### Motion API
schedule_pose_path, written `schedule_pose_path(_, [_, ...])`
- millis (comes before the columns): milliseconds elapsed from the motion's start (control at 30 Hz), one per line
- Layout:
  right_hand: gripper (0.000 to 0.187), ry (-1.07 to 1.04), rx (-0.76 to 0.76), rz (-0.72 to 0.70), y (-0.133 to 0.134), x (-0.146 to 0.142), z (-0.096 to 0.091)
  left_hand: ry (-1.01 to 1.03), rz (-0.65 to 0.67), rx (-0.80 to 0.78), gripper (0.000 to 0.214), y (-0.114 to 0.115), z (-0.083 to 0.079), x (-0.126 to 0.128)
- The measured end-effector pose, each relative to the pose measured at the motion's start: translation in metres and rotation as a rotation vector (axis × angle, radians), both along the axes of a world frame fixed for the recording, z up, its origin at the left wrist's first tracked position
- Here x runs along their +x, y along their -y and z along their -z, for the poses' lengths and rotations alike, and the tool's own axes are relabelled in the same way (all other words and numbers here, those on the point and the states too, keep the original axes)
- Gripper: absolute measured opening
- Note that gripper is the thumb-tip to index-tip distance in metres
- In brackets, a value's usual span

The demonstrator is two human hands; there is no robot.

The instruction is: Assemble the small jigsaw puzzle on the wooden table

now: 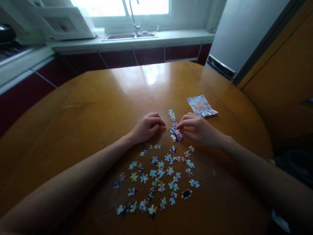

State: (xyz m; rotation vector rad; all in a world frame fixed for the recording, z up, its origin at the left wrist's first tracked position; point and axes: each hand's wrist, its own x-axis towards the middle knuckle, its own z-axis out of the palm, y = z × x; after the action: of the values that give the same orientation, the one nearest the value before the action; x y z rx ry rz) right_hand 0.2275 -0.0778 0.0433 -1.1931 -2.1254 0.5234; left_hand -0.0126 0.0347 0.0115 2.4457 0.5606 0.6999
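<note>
Puzzle strip (173,122) lies on the tabletop (85,107), just left of our right grip (199,129), which touches its edge; whether it also pinches, we cannot tell. Our left grip (148,127), released and loosely bent, rests near the strip's other side, apart.

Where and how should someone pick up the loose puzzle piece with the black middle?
Probably pinch the black-middled piece by opposite edges, right hand coming from the right: it lies flat on the table, most loose pieces to its left.
</note>
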Motion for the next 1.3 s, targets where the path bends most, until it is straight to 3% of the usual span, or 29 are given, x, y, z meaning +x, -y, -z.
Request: schedule_pose_path(1300, [0.011,-0.002,-0.056,-0.016,-0.0027,0.0021,-0.0004,0.0,0.013,0.006,0.028,-0.0014,0.0,0.0003])
